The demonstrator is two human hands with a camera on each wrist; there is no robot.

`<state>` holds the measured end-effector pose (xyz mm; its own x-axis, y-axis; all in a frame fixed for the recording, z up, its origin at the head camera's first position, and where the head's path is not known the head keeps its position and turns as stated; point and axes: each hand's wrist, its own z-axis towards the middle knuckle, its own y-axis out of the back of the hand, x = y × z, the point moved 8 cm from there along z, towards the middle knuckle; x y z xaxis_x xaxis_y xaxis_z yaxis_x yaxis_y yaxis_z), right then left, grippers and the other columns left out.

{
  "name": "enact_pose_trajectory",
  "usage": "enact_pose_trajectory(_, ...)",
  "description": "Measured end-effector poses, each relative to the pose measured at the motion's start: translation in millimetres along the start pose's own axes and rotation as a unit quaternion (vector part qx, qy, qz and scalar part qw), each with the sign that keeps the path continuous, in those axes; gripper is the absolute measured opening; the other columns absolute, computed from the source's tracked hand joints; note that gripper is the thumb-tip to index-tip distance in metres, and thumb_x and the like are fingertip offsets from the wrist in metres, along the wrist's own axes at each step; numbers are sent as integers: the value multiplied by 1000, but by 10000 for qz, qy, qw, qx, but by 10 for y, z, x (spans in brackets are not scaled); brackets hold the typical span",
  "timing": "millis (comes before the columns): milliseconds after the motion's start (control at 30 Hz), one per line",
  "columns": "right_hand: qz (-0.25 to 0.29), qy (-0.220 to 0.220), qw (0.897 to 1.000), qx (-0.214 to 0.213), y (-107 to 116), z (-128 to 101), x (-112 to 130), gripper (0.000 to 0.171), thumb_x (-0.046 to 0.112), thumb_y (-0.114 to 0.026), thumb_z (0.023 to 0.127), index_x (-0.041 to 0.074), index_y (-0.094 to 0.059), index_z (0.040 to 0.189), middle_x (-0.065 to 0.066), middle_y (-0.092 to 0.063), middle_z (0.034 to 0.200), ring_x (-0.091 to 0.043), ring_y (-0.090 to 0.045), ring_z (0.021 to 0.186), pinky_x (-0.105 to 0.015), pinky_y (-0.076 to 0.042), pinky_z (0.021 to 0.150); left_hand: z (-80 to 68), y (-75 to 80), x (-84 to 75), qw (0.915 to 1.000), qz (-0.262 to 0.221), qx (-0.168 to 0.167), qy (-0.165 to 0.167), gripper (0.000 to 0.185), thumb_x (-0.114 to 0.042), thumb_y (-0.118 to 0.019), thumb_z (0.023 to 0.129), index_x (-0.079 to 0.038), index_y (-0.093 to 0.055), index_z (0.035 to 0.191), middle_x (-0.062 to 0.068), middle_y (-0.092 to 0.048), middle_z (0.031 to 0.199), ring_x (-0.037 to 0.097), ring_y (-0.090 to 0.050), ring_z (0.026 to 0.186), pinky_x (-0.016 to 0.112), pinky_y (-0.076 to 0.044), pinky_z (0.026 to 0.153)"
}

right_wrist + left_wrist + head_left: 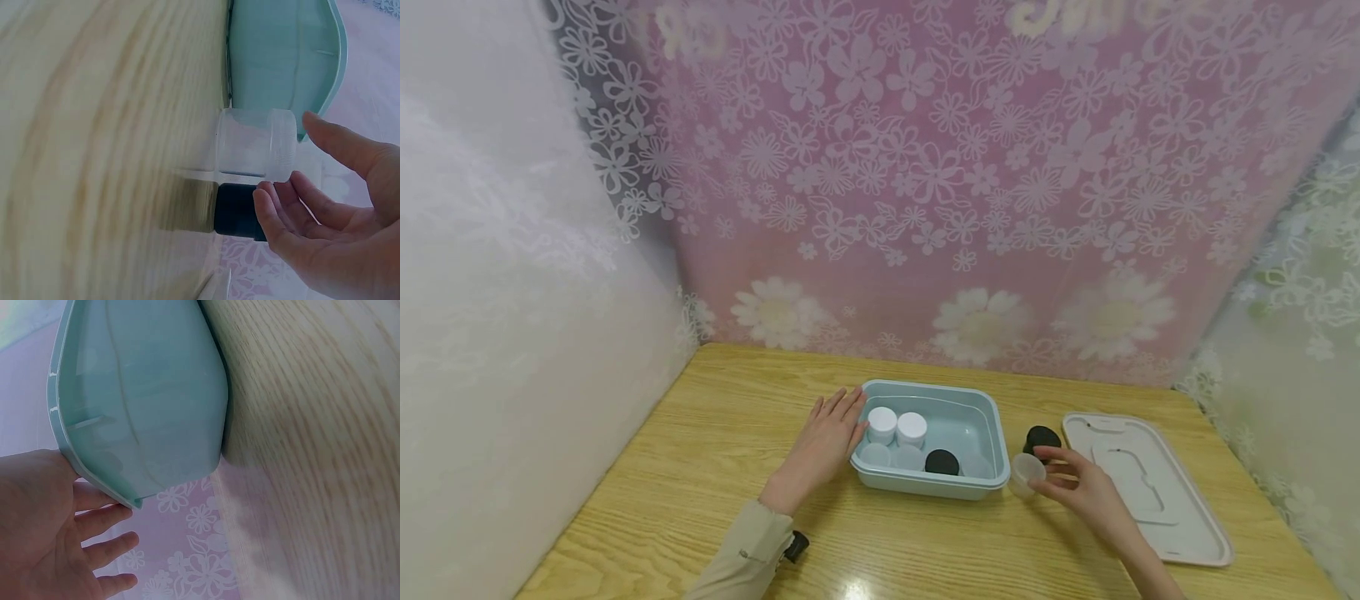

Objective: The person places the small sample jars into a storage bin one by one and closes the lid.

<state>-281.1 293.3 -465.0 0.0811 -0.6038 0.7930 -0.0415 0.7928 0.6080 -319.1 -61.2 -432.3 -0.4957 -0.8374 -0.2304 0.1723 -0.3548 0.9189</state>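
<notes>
A light blue plastic box (929, 486) stands on the table. My left hand (823, 442) rests at its left rim, with straight, spread fingers (112, 550) beside the rim's corner in the left wrist view. Inside the box are two white-lidded jars (897, 427), a black-lidded jar (942, 462) and several translucent-lidded jars (876, 455). A clear jar with a translucent lid (256, 144) stands upright on the table to the right of the box. Around its lid, my right hand (1081, 492) has thumb and fingers spread, fingertips right at the lid. A black jar (1042, 439) stands just behind.
A pale lid (1180, 500) with a raised rim lies on the table at the right. Flowered cloth (880, 192) hangs behind the wooden table (880, 550), and light panels stand at both sides.
</notes>
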Motion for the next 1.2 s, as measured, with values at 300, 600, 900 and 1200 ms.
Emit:
enact_pose_trajectory(300, -29, -125, 9994, 334, -97, 48, -1, 66, 18, -81, 88, -7, -51, 141, -26, -62, 124, -35, -70, 103, -34, -62, 75, 3, -3, 3, 10000, 20, -22, -25, 51, -27, -50, 109, -2, -43, 153, 15, -42, 157, 38, -37, 146, 61, -28, 119)
enact_pose_trajectory(600, -132, -90, 9999, 33, 42, 1, 123, 65, 25, -79, 91, -2, -51, 143, -29, -59, 130, -39, -68, 109, -36, -62, 81, 4, -14, 6, 10000, 37, -5, -12, 52, -28, -49, 109, -2, -43, 153, 15, -42, 157, 38, -37, 146, 61, -27, 119)
enact_pose_trajectory(900, -143, 194, 9991, -340, 206, 19, 325, 63, 27, -77, 93, 1, -52, 145, -29, -55, 138, -42, -64, 115, -33, -61, 84, 5, -7, 13, 10000, 62, -28, -11, 51, -28, -50, 109, -2, -43, 153, 15, -43, 157, 38, -37, 146, 61, -28, 119)
enact_pose_trajectory(1200, -166, 452, 9975, -523, 248, 123, 554, 61, 25, -76, 94, 3, -51, 145, -24, -54, 140, -38, -63, 115, -19, -57, 81, 5, -23, 11, 10000, 19, 42, -7, 52, -28, -49, 109, -2, -43, 153, 15, -42, 158, 38, -37, 146, 61, -28, 119)
